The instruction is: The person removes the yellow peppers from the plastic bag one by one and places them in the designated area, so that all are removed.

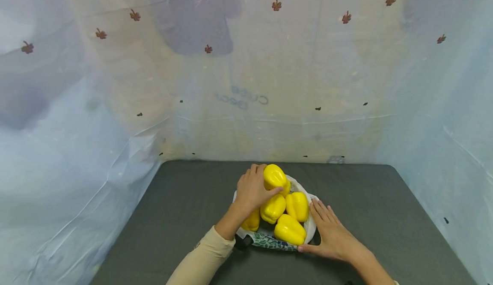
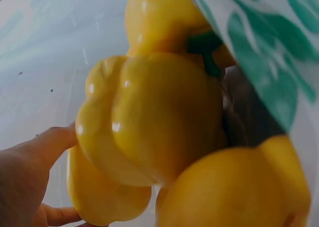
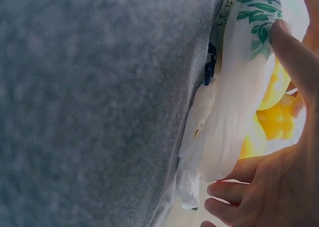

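Several yellow peppers [image 1: 290,229] in a white bag [image 1: 272,241], both my hands at work on them
On the table [image 1: 354,195], the leaf-printed bag sits midway between the left and right edges, toward the far edge and well in from both far corners. My left hand [image 1: 251,189] grasps the topmost pepper [image 1: 274,175] between thumb and fingers, at the part of the bag closest to the far edge; most of the others lie nearer me. My right hand [image 1: 333,236] is spread and clasps nothing, its straight fingers and thumb touching the bag's right side
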A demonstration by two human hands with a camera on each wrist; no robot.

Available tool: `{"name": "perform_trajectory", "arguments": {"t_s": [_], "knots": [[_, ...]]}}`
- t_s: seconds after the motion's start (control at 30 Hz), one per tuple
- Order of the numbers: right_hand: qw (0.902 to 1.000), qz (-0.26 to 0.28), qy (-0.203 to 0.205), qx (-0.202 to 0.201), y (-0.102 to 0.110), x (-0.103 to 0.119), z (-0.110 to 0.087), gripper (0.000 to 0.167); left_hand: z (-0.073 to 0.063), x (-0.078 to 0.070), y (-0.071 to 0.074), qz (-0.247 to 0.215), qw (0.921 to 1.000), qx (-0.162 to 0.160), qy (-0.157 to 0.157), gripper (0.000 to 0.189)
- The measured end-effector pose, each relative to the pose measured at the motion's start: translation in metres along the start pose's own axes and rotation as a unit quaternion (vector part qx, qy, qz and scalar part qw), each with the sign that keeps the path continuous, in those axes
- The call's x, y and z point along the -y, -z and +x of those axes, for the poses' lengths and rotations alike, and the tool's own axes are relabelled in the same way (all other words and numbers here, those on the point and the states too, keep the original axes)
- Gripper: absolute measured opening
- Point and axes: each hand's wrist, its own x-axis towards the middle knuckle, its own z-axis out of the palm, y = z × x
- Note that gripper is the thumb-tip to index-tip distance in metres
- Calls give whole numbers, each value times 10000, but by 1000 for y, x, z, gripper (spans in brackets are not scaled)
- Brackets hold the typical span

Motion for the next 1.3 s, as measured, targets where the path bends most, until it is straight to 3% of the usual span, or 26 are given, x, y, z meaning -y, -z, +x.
{"name": "perform_trajectory", "arguments": {"t_s": [0.37,0.83,1.3], "knots": [[10000,2,48,-62,0,-3,1,133,-1,21,18,-604,9982,-48,-38,91],[9997,212,-68,84,-2,-1,1,134,-2,52,32,-1309,9911,230,110,95],[9994,304,-78,162,1,2,1,133,-1,91,38,-1258,9920,104,85,93]]}}
